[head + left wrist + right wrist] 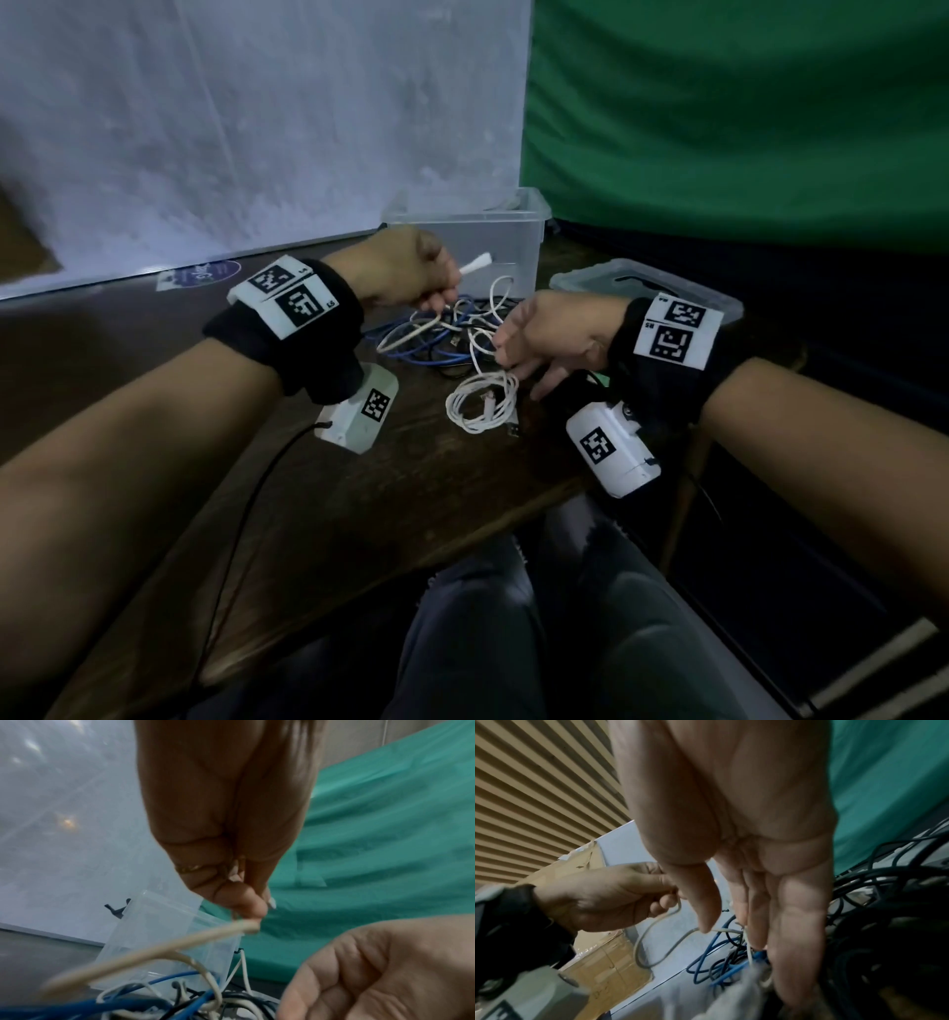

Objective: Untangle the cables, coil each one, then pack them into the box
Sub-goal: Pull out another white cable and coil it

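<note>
Head view takes in a pale grey backdrop sheet (231, 113) and a green curtain (744, 113) behind a dark wooden tabletop (359, 503). At the tabletop's far edge stands the clear plastic box (508, 241), open, with its lid (642, 288) lying flat just to the right of it. In front of the box lies the cable tangle (452, 334) of blue, black and white leads, and nearer than that, away from the box, a white coiled cable (482, 401) lies on the wood. The left hand (411, 277), raised in front of the box, pinches a white cable (475, 264) near its plug end. The right hand (554, 334), on the lid side of the tangle, has loose, spread fingers touching the white strands.
</note>
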Demonstrator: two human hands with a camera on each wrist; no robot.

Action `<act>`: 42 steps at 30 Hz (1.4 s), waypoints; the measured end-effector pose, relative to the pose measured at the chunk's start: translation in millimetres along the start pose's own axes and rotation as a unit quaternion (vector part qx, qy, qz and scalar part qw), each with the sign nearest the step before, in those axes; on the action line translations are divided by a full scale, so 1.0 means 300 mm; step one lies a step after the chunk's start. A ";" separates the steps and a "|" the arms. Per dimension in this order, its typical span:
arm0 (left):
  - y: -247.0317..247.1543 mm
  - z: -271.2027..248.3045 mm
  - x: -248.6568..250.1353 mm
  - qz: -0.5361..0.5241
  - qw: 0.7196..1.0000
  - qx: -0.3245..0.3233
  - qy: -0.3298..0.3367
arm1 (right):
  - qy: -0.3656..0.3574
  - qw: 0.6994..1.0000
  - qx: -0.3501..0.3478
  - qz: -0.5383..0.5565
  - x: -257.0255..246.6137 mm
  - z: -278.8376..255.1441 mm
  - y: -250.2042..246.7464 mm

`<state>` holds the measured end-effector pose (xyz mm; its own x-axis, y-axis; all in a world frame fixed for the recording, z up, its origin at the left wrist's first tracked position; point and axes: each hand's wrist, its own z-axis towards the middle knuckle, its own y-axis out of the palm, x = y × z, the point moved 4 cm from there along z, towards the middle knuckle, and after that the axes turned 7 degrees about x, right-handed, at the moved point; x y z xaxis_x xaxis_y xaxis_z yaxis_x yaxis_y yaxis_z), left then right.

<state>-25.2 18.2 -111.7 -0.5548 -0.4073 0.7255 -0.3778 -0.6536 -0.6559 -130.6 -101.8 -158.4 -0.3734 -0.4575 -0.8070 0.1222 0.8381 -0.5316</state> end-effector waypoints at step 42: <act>0.015 0.113 0.013 0.064 0.986 0.113 0.104 | -0.245 0.865 0.169 0.405 -0.215 0.078 -0.217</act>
<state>-4.0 -8.1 -104.8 -0.7357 -0.3710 0.5666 -0.1333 -0.7410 -0.6582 -93.0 -133.7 -77.7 0.3844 0.0980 -0.9179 0.4534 0.8461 0.2802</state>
